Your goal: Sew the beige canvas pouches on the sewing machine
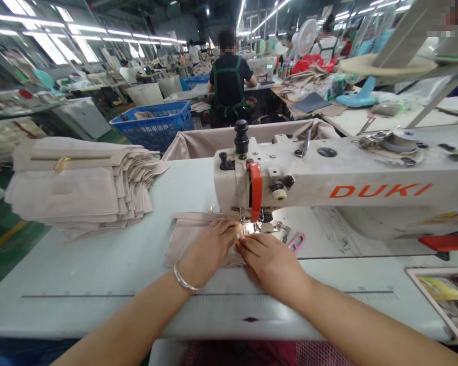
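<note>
A beige fabric piece (pixel 187 239) lies flat under both hands, just before the needle of the Duki sewing machine (pixel 328 188). The left hand (pixel 209 251) and right hand (pixel 269 262) press it down, fingers together. Left of them sits a stack of beige pouches (pixel 80 188).

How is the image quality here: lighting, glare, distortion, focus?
Head view: bright overhead tube lighting, windows blown out at upper left; a small lamp glares at the needle between left hand and right hand; wide-angle bending at the table edges; sewing machine sharp, faces behind pixelated.
</note>
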Demonstrator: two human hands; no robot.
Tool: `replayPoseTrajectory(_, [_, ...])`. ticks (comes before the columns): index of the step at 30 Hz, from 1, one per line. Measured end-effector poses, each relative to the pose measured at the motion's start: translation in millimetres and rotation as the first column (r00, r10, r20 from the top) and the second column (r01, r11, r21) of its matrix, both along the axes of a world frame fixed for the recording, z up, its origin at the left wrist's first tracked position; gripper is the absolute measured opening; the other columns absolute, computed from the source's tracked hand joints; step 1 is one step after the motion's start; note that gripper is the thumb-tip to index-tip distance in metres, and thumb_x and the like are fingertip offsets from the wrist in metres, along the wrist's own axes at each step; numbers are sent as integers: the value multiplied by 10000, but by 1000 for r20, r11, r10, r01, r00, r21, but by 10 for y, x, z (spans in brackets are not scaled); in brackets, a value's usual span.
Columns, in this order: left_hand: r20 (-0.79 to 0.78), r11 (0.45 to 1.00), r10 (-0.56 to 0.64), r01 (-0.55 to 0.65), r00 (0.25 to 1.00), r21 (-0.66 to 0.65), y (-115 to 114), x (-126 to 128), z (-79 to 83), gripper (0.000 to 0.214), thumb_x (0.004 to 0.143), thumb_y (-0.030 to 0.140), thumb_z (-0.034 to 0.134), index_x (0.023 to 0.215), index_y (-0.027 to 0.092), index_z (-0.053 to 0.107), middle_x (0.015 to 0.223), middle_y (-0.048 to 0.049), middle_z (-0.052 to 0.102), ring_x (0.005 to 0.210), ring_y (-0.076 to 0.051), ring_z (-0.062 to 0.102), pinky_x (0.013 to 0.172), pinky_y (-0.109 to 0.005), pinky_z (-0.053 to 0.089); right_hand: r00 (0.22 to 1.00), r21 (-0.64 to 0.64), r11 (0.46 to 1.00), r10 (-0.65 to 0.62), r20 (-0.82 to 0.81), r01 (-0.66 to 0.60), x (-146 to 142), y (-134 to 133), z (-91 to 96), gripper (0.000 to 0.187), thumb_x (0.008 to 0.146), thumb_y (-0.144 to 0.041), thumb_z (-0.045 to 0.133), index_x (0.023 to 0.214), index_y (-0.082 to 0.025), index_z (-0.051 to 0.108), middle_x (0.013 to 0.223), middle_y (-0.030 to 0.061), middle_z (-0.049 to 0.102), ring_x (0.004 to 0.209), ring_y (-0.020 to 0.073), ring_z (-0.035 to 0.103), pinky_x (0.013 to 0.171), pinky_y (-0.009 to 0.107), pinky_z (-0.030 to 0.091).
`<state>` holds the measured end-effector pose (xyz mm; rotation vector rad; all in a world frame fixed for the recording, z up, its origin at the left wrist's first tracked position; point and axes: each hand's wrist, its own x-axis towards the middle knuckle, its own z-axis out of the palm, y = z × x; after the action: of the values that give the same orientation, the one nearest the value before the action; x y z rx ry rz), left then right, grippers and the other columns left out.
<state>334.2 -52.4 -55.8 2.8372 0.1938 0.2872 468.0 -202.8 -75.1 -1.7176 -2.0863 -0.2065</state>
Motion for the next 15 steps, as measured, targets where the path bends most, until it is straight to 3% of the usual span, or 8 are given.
replayPoseTrajectory(4, [-23, 996, -78, 79, 997, 53, 38, 15, 1, 315, 972, 99, 461, 1256, 170, 577, 1304, -86, 591, 1251, -243, 507, 1098, -438, 418, 1000, -11, 1000, -6, -4, 6, -2, 0, -3, 315, 924, -96, 524, 1220, -72, 628, 1133, 145, 685, 1116, 259, 587, 943, 423, 537])
replayPoseTrajectory(10, [63, 1000, 2, -2, 998, 2, -124, -31, -37, 359, 990, 106, 387, 1306, 166, 547, 1333, -106, 593, 1258, -222, 529, 1097, -438, 423, 999, 55, 998, 30, -39, -27, 50, -61, -3, 293, 940, -115, 499, 1193, -104, 647, 1123, 130, 699, 1122, 246, 600, 942, 419, 530])
replayPoseTrajectory(15, [63, 1000, 19, -18, 998, -15, -122, -18, -16, 334, 986, 116, 432, 1297, 148, 548, 1309, -99, 614, 1221, -210, 554, 1088, -405, 431, 999, 55, 998, 28, -45, -25, 34, -50, 32, 290, 932, -102, 487, 1167, -93, 656, 1101, 132, 705, 1103, 245, 609, 936, 413, 531])
